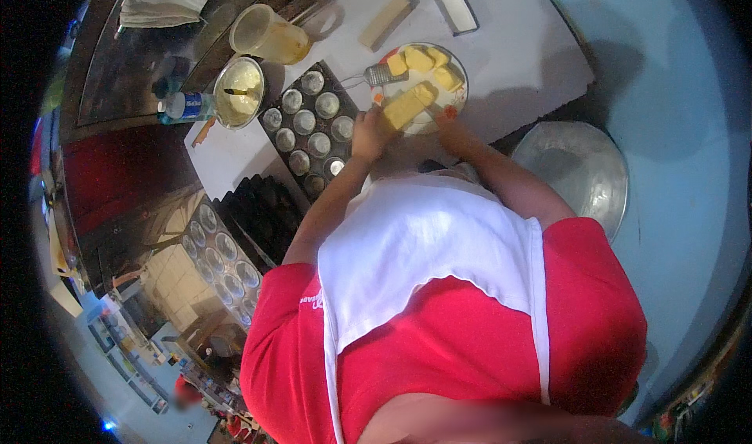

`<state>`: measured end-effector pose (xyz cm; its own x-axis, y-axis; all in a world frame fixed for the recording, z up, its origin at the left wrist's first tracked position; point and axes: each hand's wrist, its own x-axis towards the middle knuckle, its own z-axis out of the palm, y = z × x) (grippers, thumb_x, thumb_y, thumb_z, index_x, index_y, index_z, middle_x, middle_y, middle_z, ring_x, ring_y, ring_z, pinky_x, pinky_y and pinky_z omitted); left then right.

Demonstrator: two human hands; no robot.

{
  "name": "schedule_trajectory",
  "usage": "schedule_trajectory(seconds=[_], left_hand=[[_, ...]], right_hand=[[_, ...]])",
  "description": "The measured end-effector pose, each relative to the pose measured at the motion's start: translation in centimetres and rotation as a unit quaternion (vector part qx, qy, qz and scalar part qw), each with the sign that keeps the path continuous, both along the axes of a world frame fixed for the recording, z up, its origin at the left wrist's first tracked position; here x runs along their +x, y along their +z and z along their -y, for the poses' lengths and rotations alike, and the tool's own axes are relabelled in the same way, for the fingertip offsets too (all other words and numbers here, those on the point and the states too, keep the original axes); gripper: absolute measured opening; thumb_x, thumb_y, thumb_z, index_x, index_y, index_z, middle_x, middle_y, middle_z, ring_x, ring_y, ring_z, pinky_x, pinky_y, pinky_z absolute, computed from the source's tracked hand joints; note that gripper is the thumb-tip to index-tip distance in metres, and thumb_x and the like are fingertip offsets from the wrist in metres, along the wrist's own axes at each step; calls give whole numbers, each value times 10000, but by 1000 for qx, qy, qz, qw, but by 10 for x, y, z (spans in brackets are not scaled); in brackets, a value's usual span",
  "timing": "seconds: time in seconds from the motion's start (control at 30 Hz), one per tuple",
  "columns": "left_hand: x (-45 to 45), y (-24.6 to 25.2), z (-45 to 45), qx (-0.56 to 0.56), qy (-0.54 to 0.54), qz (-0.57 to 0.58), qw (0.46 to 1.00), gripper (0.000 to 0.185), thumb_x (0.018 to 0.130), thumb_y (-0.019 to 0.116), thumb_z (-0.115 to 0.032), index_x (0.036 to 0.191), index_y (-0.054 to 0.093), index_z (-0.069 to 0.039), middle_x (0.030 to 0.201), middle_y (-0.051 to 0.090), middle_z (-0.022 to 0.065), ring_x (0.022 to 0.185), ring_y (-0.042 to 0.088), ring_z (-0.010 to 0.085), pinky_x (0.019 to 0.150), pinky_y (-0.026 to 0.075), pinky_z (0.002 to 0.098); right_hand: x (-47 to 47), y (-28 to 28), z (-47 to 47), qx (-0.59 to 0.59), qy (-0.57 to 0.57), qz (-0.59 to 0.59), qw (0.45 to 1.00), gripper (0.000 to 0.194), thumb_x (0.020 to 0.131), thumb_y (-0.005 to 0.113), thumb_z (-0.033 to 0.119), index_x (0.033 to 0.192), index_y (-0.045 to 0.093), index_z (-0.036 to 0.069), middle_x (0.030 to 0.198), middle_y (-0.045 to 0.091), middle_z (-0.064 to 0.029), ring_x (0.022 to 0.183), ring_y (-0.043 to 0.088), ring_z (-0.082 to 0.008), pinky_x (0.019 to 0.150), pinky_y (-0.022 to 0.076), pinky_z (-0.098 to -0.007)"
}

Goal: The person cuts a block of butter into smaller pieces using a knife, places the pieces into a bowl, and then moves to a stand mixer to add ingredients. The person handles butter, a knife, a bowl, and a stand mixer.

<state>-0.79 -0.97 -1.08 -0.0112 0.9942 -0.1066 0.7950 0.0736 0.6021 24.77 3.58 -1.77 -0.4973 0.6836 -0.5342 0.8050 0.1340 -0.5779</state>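
Note:
A long yellow block of cheese or butter (405, 108) lies slantwise over the near part of a round patterned plate (460, 100). My left hand (370, 132) grips its lower left end. At its right side, by the plate's near rim, is my right hand (451, 131) with fingers bent; whether it holds anything is unclear. Several cut yellow chunks (418, 59) sit on the plate's far side. A small metal grater (382, 75) rests over the plate's left rim, its wire handle pointing left.
Left of the plate stands a muffin tray with metal cups (304, 122). Beyond are a bowl of pale batter or cream (239, 94), a plastic bottle (187, 106) and a plastic pitcher (267, 35). A carton (385, 24) and a white tray-like box (455, 6) lie behind. A metal basin (573, 168) is right.

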Motion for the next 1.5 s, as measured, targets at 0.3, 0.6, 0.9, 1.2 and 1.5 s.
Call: schedule_trajectory(seconds=[0.3,0.6,0.9,1.2,1.5], left_hand=[[1,4,1,24,25,32,999,677,669,862,-234,1238,575,-3,1108,633,213,1080,583,415,958,497,480],[7,2,-3,38,36,28,998,641,668,855,-208,1230,592,-47,1111,629,202,1065,585,399,948,499,471],[6,-1,-4,36,29,37,998,673,631,885,-199,1223,591,-68,1112,622,207,1064,597,408,943,508,476],[6,0,-3,3,44,49,998,742,637,893,-197,1289,564,-67,1135,616,198,1080,603,397,951,512,457],[6,-4,-6,-10,38,37,999,757,626,901,-235,1281,569,-53,1157,629,204,1091,603,386,962,509,462]], right_hand=[[46,-14,-11,-138,-180,-244,943,374,1046,465,344,1233,577,40,1005,634,-143,956,615,-274,806,503,-452],[27,-23,-10,-198,-288,-285,893,336,1025,506,379,987,594,57,683,535,-10,481,486,-140,432,413,-331],[39,-34,-27,-252,-268,-255,894,299,993,555,345,844,588,88,632,530,-22,465,510,-146,407,414,-304],[31,-28,-21,-328,-285,-292,852,219,1008,524,315,991,595,107,663,529,-9,494,508,-129,412,411,-301],[13,17,5,129,-45,-12,991,249,1007,447,237,1099,531,21,933,671,-266,844,684,-450,687,533,-563]])
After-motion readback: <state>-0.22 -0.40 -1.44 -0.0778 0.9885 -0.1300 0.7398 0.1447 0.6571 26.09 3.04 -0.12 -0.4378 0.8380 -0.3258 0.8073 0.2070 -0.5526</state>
